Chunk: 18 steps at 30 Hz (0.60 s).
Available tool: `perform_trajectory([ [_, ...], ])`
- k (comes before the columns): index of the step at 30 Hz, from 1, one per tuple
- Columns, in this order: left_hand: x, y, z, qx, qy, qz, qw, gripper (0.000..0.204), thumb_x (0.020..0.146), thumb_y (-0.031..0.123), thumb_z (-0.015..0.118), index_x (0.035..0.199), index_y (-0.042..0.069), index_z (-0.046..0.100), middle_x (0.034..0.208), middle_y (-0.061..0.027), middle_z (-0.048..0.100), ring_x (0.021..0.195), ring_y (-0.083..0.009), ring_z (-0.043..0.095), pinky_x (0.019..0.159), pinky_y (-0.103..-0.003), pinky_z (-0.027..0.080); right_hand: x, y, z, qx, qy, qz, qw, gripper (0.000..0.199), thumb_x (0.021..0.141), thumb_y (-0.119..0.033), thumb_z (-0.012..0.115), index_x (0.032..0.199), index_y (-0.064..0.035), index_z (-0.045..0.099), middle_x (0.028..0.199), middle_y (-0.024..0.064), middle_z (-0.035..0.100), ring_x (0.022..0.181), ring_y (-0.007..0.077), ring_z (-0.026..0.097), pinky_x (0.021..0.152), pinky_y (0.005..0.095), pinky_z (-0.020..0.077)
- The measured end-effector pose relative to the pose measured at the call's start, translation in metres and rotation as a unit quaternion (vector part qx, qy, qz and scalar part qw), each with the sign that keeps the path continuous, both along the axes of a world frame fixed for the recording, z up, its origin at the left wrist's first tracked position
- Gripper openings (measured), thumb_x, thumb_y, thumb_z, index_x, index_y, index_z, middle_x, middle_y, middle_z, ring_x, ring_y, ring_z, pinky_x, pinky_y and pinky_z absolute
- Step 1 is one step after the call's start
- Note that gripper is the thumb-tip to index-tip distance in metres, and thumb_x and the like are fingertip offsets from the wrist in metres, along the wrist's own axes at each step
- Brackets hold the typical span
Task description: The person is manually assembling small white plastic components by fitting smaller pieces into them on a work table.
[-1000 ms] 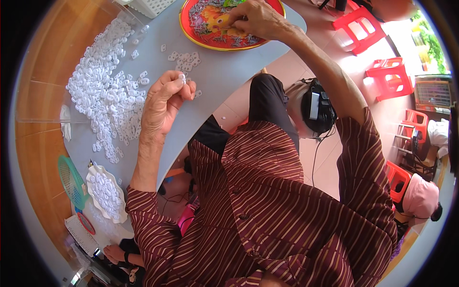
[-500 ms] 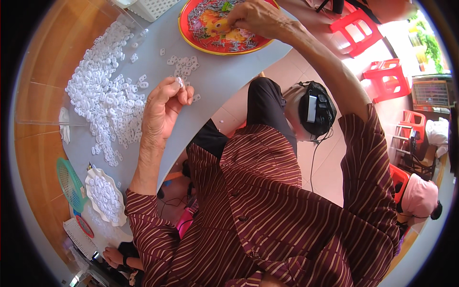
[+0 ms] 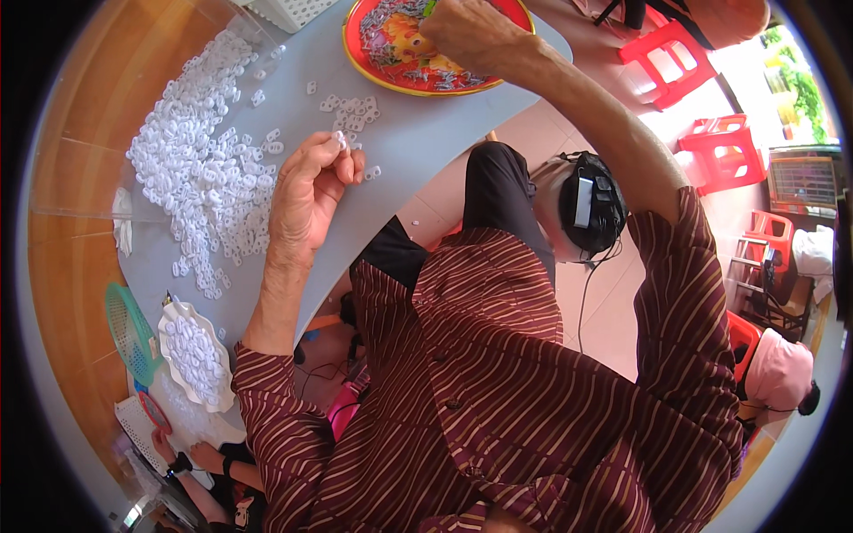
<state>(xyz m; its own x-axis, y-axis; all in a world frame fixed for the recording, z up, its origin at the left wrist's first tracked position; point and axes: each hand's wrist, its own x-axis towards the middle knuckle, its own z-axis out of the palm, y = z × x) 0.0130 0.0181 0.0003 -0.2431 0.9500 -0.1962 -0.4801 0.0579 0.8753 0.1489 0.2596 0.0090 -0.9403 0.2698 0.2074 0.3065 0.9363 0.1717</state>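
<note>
My left hand (image 3: 302, 200) is raised over the grey table, thumb and forefinger pinching a small white plastic piece (image 3: 340, 139). Beyond it lies a loose cluster of similar white pieces (image 3: 353, 111), and a large heap of them (image 3: 200, 160) spreads to its left. My right hand (image 3: 475, 40) reaches into a round red tray (image 3: 357, 64) with a yellow rim and a flower pattern. Many small silvery metal pieces (image 3: 391, 67) are scattered in that tray. The right fingers are curled downward; their tips and anything between them are hidden.
A scalloped white dish (image 3: 197, 360) full of white pieces and a green mesh basket (image 3: 131, 333) stand at the near left. Another person's hands (image 3: 206, 457) are at the table's lower left. A white perforated basket (image 3: 289, 11) sits at the far edge. Red stools (image 3: 724, 155) stand on the right.
The whole view has shifted slightly. My right hand has moved a little leftward over the tray. My left hand keeps its pinch. The other person's hands at lower left have moved apart.
</note>
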Motion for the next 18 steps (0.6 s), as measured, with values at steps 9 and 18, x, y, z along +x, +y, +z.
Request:
perform_trajectory([
  [9,0.004,0.002,-0.005,0.036,0.057,0.081,0.994,0.018,0.089,0.017,0.057,0.085,0.001,0.061,0.070,-0.0034,0.054,0.073,-0.0135,0.052,0.071,-0.026,0.042,0.007,-0.057,0.005,-0.416,0.309,0.048,0.854,0.018,0.078,-0.008,0.069,0.095,-0.0014,0.067,0.082,0.0112,0.068,0.074,0.0181,0.068,0.066,0.0286,0.0549],
  [18,0.009,-0.004,-0.005,0.022,0.147,0.101,0.984,0.019,0.090,0.018,0.057,0.081,0.002,0.062,0.072,-0.0020,0.057,0.068,-0.0083,0.049,0.065,-0.022,0.041,-0.006,-0.119,-0.012,-0.712,0.296,0.040,0.636,0.012,0.085,-0.007,0.064,0.092,0.0015,0.066,0.076,0.0031,0.065,0.069,0.0068,0.059,0.063,0.0216,0.0493],
])
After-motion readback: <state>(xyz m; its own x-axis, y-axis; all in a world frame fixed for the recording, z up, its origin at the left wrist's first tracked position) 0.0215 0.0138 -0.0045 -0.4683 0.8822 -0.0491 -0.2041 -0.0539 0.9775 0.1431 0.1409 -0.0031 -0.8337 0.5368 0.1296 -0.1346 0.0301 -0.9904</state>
